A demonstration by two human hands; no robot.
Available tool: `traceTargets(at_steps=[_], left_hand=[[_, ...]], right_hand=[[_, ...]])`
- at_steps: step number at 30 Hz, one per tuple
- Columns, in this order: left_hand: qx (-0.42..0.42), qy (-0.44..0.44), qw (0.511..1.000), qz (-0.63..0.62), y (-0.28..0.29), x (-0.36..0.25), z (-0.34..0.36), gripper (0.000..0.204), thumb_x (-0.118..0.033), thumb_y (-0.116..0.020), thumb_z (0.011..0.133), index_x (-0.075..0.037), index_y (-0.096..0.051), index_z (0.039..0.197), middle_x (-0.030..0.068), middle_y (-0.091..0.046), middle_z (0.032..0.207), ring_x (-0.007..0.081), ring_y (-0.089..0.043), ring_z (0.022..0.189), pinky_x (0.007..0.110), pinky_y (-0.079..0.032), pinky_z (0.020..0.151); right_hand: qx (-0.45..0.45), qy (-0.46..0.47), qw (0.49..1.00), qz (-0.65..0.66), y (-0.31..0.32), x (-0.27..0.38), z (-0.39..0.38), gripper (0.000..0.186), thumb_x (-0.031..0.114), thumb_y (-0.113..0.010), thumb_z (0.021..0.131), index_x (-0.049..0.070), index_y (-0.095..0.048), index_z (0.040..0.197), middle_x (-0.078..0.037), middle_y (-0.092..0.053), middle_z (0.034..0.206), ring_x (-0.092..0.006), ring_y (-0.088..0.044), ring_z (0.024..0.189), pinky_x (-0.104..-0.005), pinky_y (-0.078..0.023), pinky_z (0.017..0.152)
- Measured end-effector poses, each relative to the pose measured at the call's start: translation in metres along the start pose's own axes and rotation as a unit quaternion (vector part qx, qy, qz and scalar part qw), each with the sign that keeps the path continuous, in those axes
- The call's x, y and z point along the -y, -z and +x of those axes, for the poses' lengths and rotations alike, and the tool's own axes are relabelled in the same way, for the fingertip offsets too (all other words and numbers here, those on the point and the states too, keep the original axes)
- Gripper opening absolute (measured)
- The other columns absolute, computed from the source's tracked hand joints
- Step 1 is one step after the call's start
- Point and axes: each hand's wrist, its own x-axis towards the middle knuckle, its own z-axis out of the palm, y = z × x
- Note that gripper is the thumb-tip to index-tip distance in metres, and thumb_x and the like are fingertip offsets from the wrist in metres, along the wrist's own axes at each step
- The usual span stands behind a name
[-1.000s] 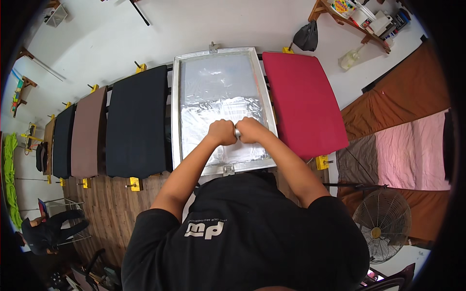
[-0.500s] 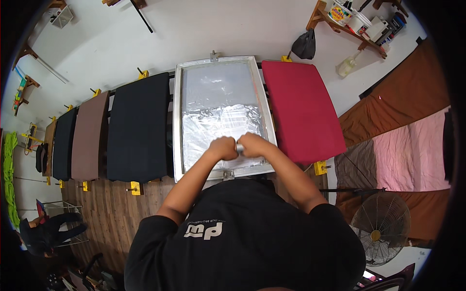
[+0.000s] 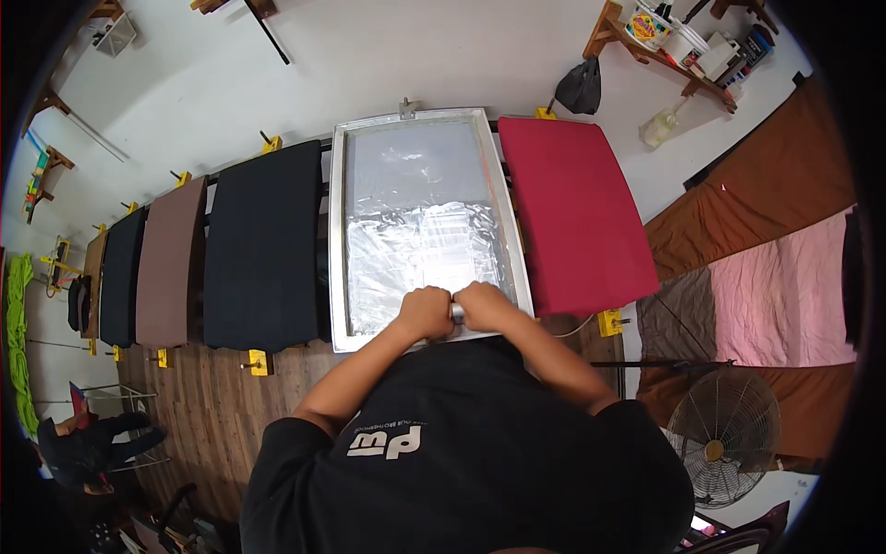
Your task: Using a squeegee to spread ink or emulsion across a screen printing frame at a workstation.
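In front of me lies a metal-framed printing screen (image 3: 339, 240), its mesh grey at the far part and covered with shiny, wrinkled clear film or wet silver nearer to me. My left hand (image 3: 426, 312) and my right hand (image 3: 485, 307) are closed side by side on a squeegee (image 3: 457, 312), whose silver handle shows in the gap between them. Both fists are over the near end of the screen. The squeegee's blade is hidden by my hands. A metal clamp (image 3: 407, 109) sits at the screen's far edge.
To the right is a board covered in red fabric (image 3: 577, 212); to the left, boards in black (image 3: 263, 245) and brown (image 3: 171, 263) fabric. Yellow brackets (image 3: 257, 361) stick out below them. A fan (image 3: 724, 439) stands lower right. Another person (image 3: 88, 448) is at lower left.
Both my hands have moved toward me with the squeegee, from the screen's lower part to its near edge. My elbows have drawn back.
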Motion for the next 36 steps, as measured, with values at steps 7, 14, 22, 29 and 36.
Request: traceTargets(at_steps=[7,14,22,29,36], left_hand=[[-0.134,0.015,0.991,-0.011,0.013,0.028,0.060,0.023,-0.017,-0.065,0.073,-0.006,-0.074,0.091,0.0185,-0.072,0.093,0.0378,-0.071,0.089,0.047,-0.058,0.078],[-0.048,0.020,0.998,0.023,0.016,0.024,0.046,0.022,-0.020,-0.065,0.067,-0.006,-0.075,0.081,0.0199,-0.073,0.083,0.0385,-0.072,0.081,0.047,-0.059,0.075],[0.016,0.014,1.000,-0.003,-0.007,0.005,0.007,0.026,-0.025,-0.067,0.071,-0.006,-0.076,0.087,0.0189,-0.073,0.084,0.0371,-0.072,0.082,0.046,-0.058,0.075],[-0.034,0.043,0.998,-0.024,0.020,0.015,0.031,0.024,-0.024,-0.066,0.073,-0.006,-0.074,0.088,0.0181,-0.074,0.090,0.0378,-0.072,0.088,0.046,-0.058,0.079],[-0.175,-0.028,0.984,-0.018,-0.025,0.015,0.010,0.017,-0.014,-0.067,0.070,-0.002,-0.068,0.084,0.0196,-0.067,0.086,0.0391,-0.069,0.082,0.048,-0.057,0.074]], right_hand=[[-0.127,0.003,0.992,-0.027,0.011,-0.035,0.060,0.019,0.008,-0.068,0.070,0.003,-0.072,0.088,-0.022,-0.071,0.086,-0.0405,-0.070,0.086,-0.0504,-0.056,0.080],[-0.060,0.030,0.997,-0.035,0.018,-0.020,0.049,0.018,0.008,-0.071,0.068,0.003,-0.075,0.084,-0.022,-0.072,0.087,-0.0402,-0.071,0.084,-0.0485,-0.058,0.078],[-0.011,0.013,1.000,-0.019,-0.004,-0.002,0.005,0.024,0.013,-0.071,0.067,0.003,-0.075,0.088,-0.022,-0.072,0.088,-0.0391,-0.071,0.087,-0.0476,-0.058,0.079],[-0.054,0.007,0.999,0.001,0.018,-0.019,0.036,0.020,0.010,-0.069,0.071,0.003,-0.074,0.089,-0.023,-0.072,0.094,-0.0402,-0.070,0.090,-0.0486,-0.057,0.080],[-0.144,-0.005,0.989,-0.015,-0.024,0.001,0.012,0.016,0.007,-0.069,0.072,0.003,-0.072,0.087,-0.018,-0.072,0.088,-0.0368,-0.069,0.091,-0.0471,-0.058,0.078]])
